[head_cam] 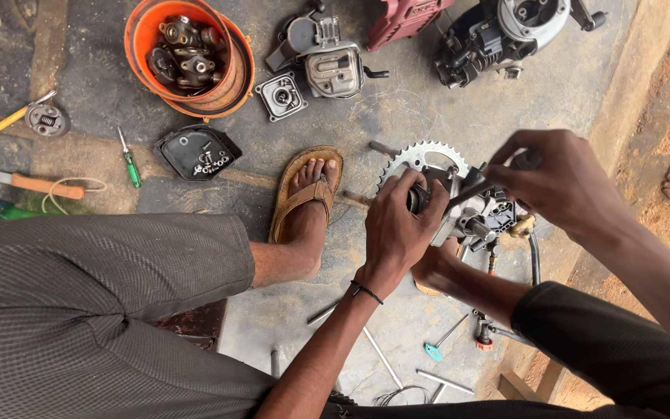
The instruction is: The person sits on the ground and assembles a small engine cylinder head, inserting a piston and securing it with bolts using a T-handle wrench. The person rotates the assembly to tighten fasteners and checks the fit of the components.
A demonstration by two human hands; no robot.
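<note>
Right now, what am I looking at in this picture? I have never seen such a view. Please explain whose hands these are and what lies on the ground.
This is one picture from a camera worn on a person's head, looking down. The person sits over a concrete floor. The left hand grips a small engine part with a toothed wheel. The right hand holds a tool against it. Around lie an orange bucket of metal parts, a green screwdriver, and more engine pieces.

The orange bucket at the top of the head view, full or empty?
Partly full. The orange bucket stands upright, its open mouth facing the camera, and dark metal engine parts are piled inside, with orange wall showing above them.
</note>
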